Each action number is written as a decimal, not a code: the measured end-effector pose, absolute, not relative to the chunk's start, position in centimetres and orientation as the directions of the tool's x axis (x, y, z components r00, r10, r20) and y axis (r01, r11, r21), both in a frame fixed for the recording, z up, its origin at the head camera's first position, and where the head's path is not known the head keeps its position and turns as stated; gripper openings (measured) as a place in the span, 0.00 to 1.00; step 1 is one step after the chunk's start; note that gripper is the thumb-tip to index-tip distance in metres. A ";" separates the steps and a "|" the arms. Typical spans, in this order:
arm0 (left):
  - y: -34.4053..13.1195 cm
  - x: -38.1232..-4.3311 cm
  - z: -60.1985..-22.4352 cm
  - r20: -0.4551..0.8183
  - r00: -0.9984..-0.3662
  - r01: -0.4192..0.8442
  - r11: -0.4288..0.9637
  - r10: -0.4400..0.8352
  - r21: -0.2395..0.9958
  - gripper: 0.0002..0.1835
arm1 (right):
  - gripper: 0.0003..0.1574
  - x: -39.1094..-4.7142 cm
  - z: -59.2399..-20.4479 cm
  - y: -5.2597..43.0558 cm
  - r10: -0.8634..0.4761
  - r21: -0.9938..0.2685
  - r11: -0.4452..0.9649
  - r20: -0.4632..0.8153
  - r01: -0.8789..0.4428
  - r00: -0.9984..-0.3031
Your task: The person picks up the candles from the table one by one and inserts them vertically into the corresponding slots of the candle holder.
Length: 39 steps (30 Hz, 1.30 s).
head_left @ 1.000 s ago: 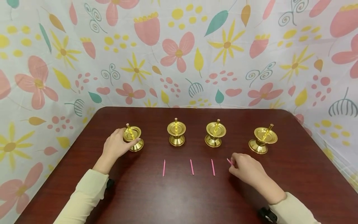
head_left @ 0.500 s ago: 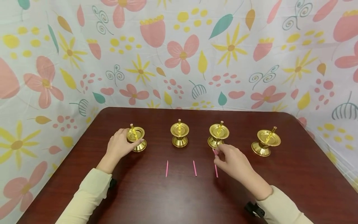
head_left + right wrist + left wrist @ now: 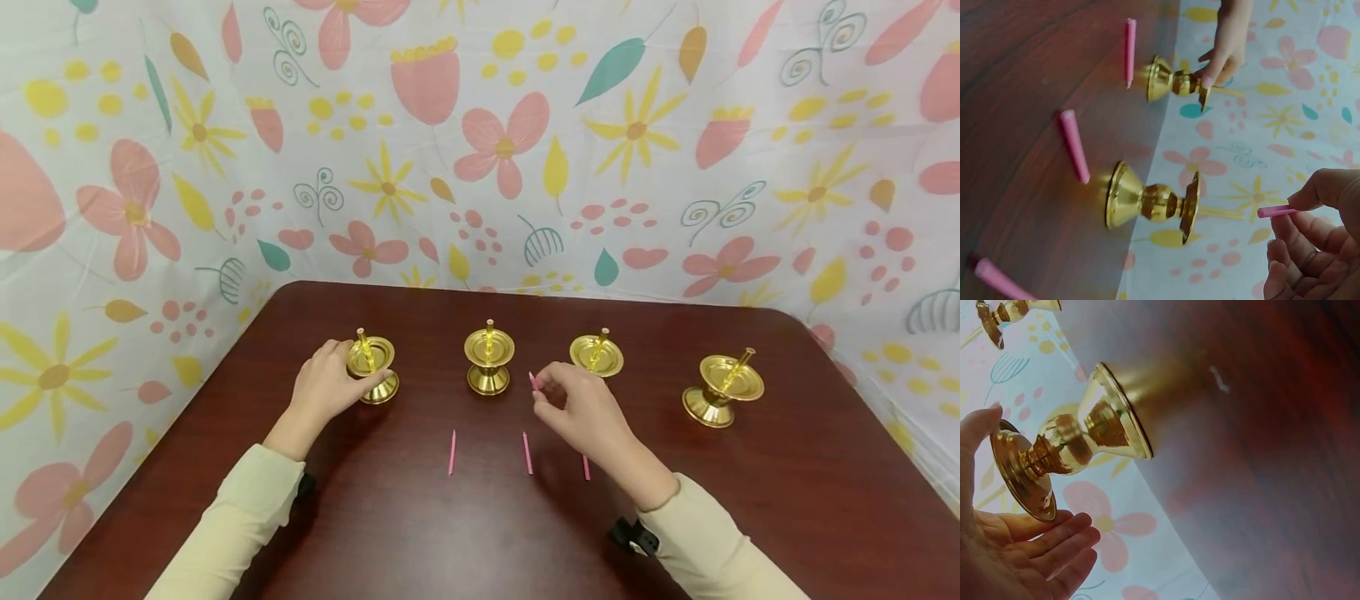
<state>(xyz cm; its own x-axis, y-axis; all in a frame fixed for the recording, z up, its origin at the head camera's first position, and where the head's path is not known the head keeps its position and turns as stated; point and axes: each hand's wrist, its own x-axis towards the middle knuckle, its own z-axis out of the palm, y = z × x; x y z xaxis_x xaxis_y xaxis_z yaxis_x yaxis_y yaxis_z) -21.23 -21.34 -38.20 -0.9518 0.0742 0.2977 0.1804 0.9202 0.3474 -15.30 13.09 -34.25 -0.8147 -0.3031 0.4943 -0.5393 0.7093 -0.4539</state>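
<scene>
At the left, my left hand (image 3: 324, 385) holds the dish rim of the leftmost brass candle holder (image 3: 384, 388) between thumb and fingers. In the left wrist view this candle holder (image 3: 1063, 444) stands upright on its flared base. My right hand (image 3: 588, 408) pinches a short pink candle (image 3: 1277, 211) by thumb and fingertips, above the table. It is in front of the third brass candle holder (image 3: 600, 354), hiding that one's base. The second brass candle holder (image 3: 489, 379) stands left of the right hand. Each holder has a thin upright yellow tube.
Three more pink candles lie in a row on the dark wooden table (image 3: 375, 517): a left candle (image 3: 452, 452), a middle candle (image 3: 527, 452) and a partly hidden right candle (image 3: 587, 469). A fourth brass candle holder (image 3: 708, 407) stands far right. Behind hangs a flowered cloth (image 3: 480, 242).
My right hand has moved left with the pink candle, from beyond the rightmost lying candle to in front of the third holder. The left hand keeps its hold. The view has shifted slightly.
</scene>
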 end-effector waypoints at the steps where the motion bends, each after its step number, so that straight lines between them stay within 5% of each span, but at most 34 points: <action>1: -21.3 -21.3 -38.1 0.295 -0.952 0.183 0.920 0.078 0.345 0.41 | 0.06 -15.4 -34.2 12.9 -0.302 -0.456 0.706 0.498 -0.542 -0.813; 12: -21.2 -21.4 -37.9 0.269 -0.959 0.177 0.931 0.090 0.320 0.44 | 0.04 -16.3 -33.3 11.0 -0.268 -0.557 0.660 0.452 -0.504 -0.851; 39: -21.4 -21.4 -37.9 0.254 -0.965 0.146 0.934 0.063 0.326 0.47 | 0.03 -19.1 -32.2 5.8 -0.331 -0.672 0.448 0.488 -0.590 -0.808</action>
<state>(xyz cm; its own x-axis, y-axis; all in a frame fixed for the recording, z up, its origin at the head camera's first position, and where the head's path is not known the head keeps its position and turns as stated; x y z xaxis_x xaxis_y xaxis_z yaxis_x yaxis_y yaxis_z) -21.42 -21.42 -37.90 -0.9653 0.0627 0.2536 0.1463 0.9341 0.3256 -19.10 5.78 -32.22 -0.8078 -0.3314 0.4875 -0.5895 0.4485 -0.6718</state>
